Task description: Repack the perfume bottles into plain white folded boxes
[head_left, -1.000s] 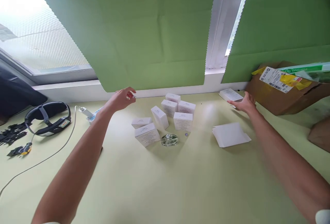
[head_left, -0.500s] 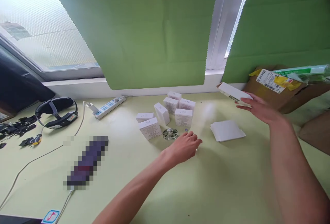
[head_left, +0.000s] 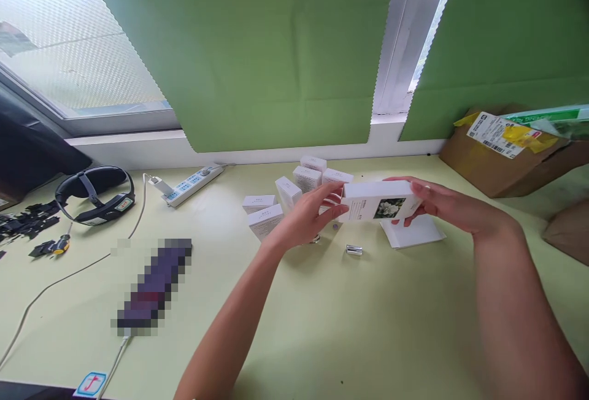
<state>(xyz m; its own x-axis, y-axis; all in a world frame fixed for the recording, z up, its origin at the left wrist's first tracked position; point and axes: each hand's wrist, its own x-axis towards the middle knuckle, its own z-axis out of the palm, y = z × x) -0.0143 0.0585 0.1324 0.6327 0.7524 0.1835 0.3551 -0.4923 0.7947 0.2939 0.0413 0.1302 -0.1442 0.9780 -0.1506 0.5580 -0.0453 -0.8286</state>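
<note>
A small white box (head_left: 361, 197) with a white-flower picture on its front is held level above the table between my hands. My right hand (head_left: 444, 203) is closed round its right end, thumb on top. At the left end, my left hand (head_left: 306, 213) pinches the box edge with thumb and fingers. Below the box a short silver cylinder (head_left: 354, 250) lies on the tabletop. Behind my left hand stand several similar white boxes (head_left: 265, 222), some partly covered by it. A clear glass piece is mostly hidden under that hand. Flat white cartons (head_left: 414, 233) lie beneath my right hand.
A power strip (head_left: 196, 185) with a plug stands at the back left, near a black headset (head_left: 96, 197) and a yellow-handled screwdriver (head_left: 61, 245). A blurred phone-like slab (head_left: 154, 286) is on a cable. Cardboard boxes (head_left: 497, 161) sit at the right by the blinds.
My right hand has brought the white box leftward and lower, turning its flower side forward. My left hand has let go of the silver cylinder and risen to the box's left end.
</note>
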